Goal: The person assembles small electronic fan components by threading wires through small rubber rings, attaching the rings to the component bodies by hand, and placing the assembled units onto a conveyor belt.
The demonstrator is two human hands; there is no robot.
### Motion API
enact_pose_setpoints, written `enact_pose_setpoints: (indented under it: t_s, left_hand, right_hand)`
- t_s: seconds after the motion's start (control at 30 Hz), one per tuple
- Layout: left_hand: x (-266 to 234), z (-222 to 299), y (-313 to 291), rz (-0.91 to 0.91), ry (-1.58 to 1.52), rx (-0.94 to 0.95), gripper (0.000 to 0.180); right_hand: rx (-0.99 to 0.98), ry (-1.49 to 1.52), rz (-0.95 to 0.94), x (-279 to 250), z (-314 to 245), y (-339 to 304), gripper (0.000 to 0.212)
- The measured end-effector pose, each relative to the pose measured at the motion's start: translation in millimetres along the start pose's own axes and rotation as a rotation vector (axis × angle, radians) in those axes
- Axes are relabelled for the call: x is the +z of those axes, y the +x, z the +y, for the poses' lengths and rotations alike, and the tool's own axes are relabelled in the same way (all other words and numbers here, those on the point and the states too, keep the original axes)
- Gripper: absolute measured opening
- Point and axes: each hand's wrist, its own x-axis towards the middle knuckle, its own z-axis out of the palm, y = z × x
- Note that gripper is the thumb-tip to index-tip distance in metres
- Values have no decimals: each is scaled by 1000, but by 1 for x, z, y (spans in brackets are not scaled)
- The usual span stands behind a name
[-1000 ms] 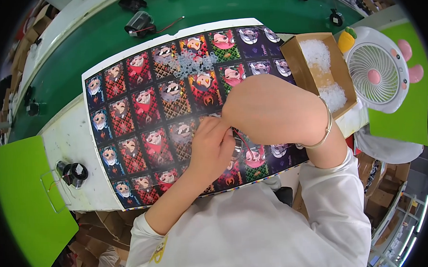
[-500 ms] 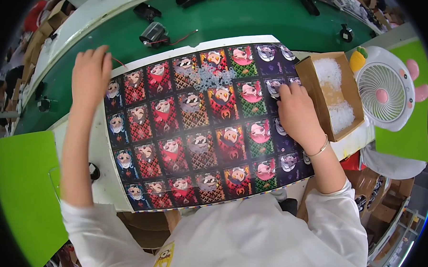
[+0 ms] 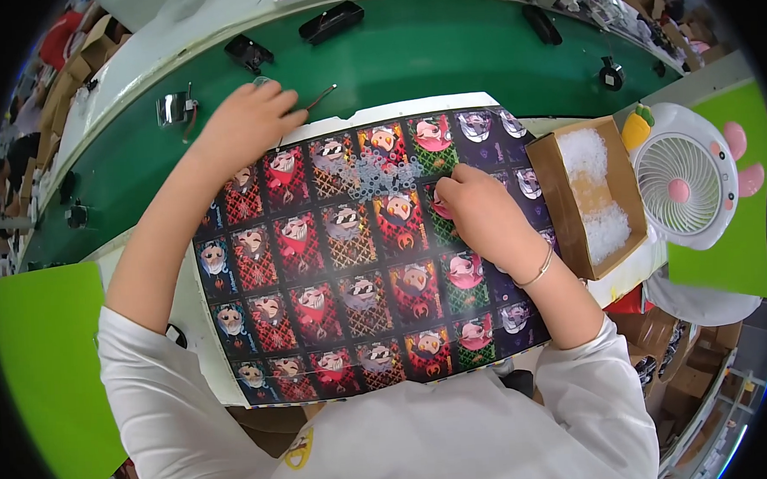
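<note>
My left hand (image 3: 254,121) reaches over the green belt, its fingers curled around a dark see-through round housing. Most of the housing is hidden; its thin wire (image 3: 322,97) sticks out to the right. My right hand (image 3: 485,214) hovers low over a printed card sheet (image 3: 316,268), thumb and fingertips pinched together. Whatever lies in that pinch is too small to make out. Just left of it, a loose pile of small clear rings (image 3: 381,173) rests on the sheet's upper part. A similar round housing with a wire (image 3: 172,109) sits on the belt left of my left hand.
Right of the sheet stands an open cardboard box (image 3: 600,191) with small whitish clear pieces, beside a white rabbit-eared fan (image 3: 685,179). On the green belt (image 3: 427,58) lie several black parts, among them a long black shell (image 3: 331,22). Lime-green panels (image 3: 50,357) flank the workplace.
My left hand has moved right, from beside one housing onto the other. My right hand has moved left, from near the cardboard box toward the ring pile. The view has shifted slightly.
</note>
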Motion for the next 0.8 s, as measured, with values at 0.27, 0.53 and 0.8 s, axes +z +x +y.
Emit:
enact_pose_setpoints:
  t_s: [0.27, 0.53, 0.8]
  left_hand:
    - [-7, -50, -18, 139, -459, -508, 13]
    - [-155, 92, -8, 365, -1449, -822, 17]
    - [-147, 205, -33, 242, -1346, -638, 11]
  right_hand:
    - [51, 456, 83, -20, -20, -21, 12]
    - [-57, 991, 386, -17, -61, -41, 12]
    - [-75, 927, -133, 0, -80, -95, 15]
